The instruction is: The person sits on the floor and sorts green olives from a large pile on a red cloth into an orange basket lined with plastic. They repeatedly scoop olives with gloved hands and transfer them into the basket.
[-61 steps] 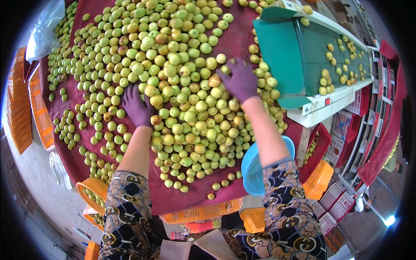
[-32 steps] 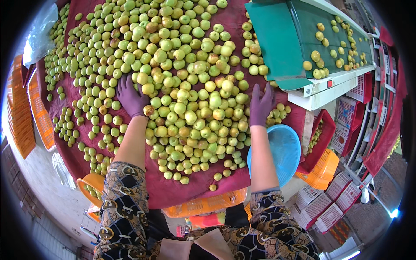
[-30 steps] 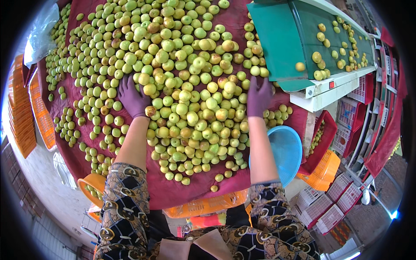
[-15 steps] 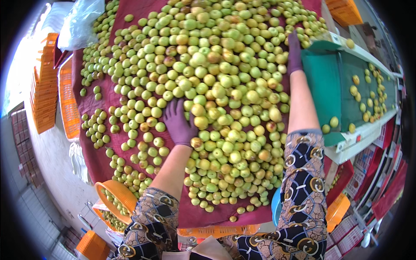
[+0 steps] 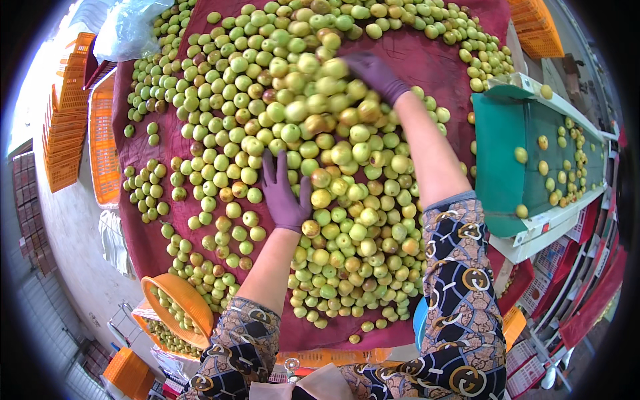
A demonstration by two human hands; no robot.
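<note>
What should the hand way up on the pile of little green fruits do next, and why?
Probably sweep a few fruits sideways toward the green conveyor belt. The right hand in its purple glove already lies on the heap of small green-yellow round fruits, and the belt just beside it carries only a few scattered fruits.

You've got stacked orange crates [image 5: 67, 140] off the table's left edge, a green conveyor [image 5: 517, 167] along its right edge, and an orange basket [image 5: 177, 308] at its near-left corner.
</note>
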